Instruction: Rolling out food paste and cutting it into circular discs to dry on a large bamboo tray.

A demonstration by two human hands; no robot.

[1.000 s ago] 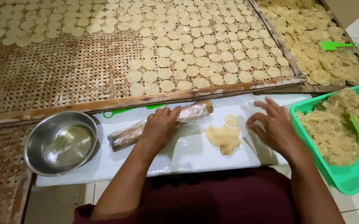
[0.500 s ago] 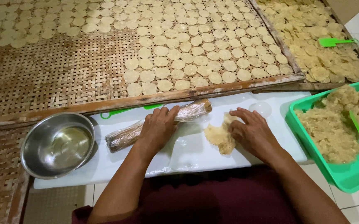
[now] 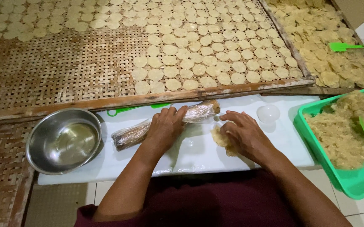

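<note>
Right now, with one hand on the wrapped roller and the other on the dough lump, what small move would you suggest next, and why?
Probably roll the plastic-wrapped wooden roller rightward onto the pale yellow dough lump. The left hand lies on the roller, while the right hand covers the lump, which looks thick, unlike the flat discs on the woven bamboo tray.

There was one steel bowl (image 3: 63,140), one wrapped roller (image 3: 165,124), one green tray (image 3: 350,185), two green spatulas (image 3: 342,46), and one white board (image 3: 198,155).

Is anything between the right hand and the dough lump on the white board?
Nothing visible. The right hand already rests on the dough lump on the white board, its fingers curled over it.
</note>
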